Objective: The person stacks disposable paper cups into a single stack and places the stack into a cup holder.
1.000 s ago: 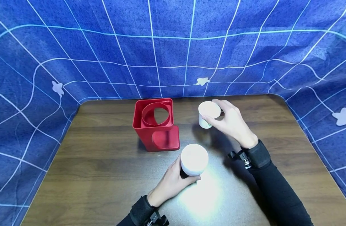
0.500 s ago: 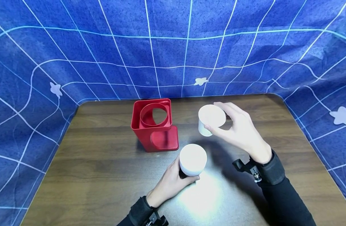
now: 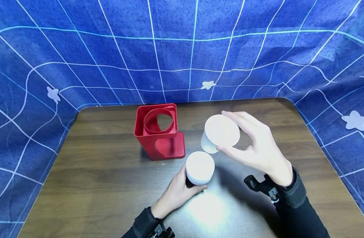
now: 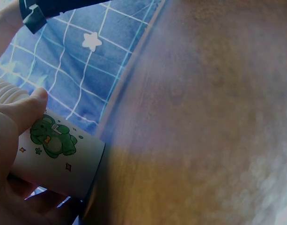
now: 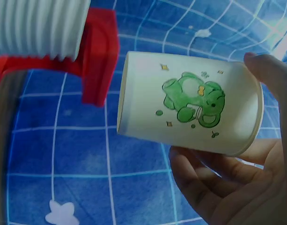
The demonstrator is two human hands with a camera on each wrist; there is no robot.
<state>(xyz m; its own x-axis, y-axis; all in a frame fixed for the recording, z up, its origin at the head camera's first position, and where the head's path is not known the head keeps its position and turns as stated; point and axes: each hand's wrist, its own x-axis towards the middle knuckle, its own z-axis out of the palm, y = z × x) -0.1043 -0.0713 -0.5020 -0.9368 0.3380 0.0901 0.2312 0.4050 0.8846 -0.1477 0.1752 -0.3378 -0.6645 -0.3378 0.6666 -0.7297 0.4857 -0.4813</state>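
Note:
My left hand [image 3: 180, 188] grips a stack of white paper cups [image 3: 200, 167] that stands on the wooden table [image 3: 104, 185]. In the left wrist view my thumb lies on the stack's outer cup [image 4: 59, 154], which bears a green bear print. My right hand [image 3: 248, 140] holds a single paper cup [image 3: 220, 133] in the air, tilted, just right of and behind the stack. Thumb and fingers of my right hand [image 5: 227, 187] curl round that cup's [image 5: 190, 108] rim end. A red cup holder [image 3: 158, 132] stands left of it.
Blue cloth with white grid lines and stars [image 3: 200, 49] hangs behind and around the table. In the right wrist view the ribbed cup rims [image 5: 38, 28] and the red holder [image 5: 99, 56] appear at upper left. A bright glare lies on the table near me.
My right hand has lifted the single cup off the table and brought it nearer, toward the stack, tilting it. The left hand and the stack have stayed put.

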